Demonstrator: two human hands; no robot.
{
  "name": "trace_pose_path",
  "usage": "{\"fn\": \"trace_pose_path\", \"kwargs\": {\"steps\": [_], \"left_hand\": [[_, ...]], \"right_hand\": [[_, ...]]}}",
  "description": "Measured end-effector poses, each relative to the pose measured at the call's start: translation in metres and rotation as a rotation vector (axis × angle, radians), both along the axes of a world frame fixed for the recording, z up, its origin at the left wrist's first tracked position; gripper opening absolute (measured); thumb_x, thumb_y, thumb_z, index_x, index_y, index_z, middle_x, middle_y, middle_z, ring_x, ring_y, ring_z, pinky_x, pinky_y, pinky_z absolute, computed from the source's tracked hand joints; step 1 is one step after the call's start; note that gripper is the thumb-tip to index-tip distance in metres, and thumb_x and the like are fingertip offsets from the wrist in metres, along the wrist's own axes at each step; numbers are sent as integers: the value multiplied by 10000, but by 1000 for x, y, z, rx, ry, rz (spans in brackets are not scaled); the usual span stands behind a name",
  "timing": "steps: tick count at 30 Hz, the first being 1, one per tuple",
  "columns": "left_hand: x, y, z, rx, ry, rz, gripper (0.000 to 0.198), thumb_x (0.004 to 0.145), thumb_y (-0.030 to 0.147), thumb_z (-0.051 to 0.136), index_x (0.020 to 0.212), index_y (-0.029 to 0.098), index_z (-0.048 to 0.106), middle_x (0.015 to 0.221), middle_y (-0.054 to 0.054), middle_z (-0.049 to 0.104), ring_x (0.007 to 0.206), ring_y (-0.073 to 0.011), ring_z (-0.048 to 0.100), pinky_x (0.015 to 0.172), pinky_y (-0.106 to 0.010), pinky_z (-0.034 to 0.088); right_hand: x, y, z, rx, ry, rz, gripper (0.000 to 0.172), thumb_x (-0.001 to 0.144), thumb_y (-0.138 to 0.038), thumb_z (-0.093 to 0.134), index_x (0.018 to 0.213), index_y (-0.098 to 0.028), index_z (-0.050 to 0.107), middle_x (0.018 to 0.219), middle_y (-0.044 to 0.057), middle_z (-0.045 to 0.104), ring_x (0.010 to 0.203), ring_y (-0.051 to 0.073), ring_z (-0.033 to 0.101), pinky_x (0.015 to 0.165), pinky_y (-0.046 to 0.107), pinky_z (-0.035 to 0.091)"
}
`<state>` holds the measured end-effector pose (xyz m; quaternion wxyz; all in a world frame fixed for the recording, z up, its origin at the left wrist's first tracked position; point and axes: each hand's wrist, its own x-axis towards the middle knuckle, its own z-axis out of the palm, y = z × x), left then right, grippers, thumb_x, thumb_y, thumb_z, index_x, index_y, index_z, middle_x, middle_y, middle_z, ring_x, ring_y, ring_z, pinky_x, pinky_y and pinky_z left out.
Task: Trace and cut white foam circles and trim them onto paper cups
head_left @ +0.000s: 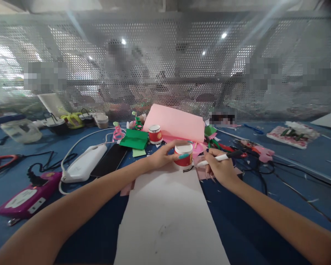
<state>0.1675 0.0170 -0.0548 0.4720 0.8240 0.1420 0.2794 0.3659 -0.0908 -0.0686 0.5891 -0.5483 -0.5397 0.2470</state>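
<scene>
My left hand (162, 155) wraps its fingers round a small red-and-white cup (183, 156) that stands upside down at the far end of a long white paper sheet (168, 213). My right hand (222, 169) is closed on a white pen with a black cap (220, 157). The pen's tip points left and sits at the base of the cup on its right side. Both forearms reach in from the bottom corners.
A second red-and-white cup (155, 134), green paper (134, 139) and a pink sheet (176, 123) lie behind. At the left are a white power bank (84, 163), a black phone (109, 160), a magenta device (27, 198) and cables. Perforated metal mesh (165, 66) closes the back.
</scene>
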Motion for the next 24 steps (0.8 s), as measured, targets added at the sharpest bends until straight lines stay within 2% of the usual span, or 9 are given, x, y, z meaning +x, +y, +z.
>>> {"fn": "trace_pose_path", "kwargs": {"steps": [7,16,24], "left_hand": [[0,1,-1,4,6,-8,500,865,373,591,1333,241,473,1387,-112,522,1290,-288,483,1060,-436,403],[-1,2,0,68,-9,-13,479,863,357,591,1319,250,491,1396,-99,515,1297,-269,476,1076,-404,389],[-2,0,1,87,-13,-5,481,867,359,591,1324,249,491,1393,-95,518,1296,-258,475,1071,-385,388]], "right_hand": [[-1,2,0,-54,55,-56,330,773,-392,549,518,-229,417,338,-57,471,255,78,390,261,170,276],[2,11,-1,-29,40,-79,331,776,-404,562,527,-231,428,344,-46,485,270,90,424,290,182,302],[-1,17,2,-24,75,-93,268,763,-322,542,532,-232,440,352,-58,490,251,87,406,267,184,291]]}}
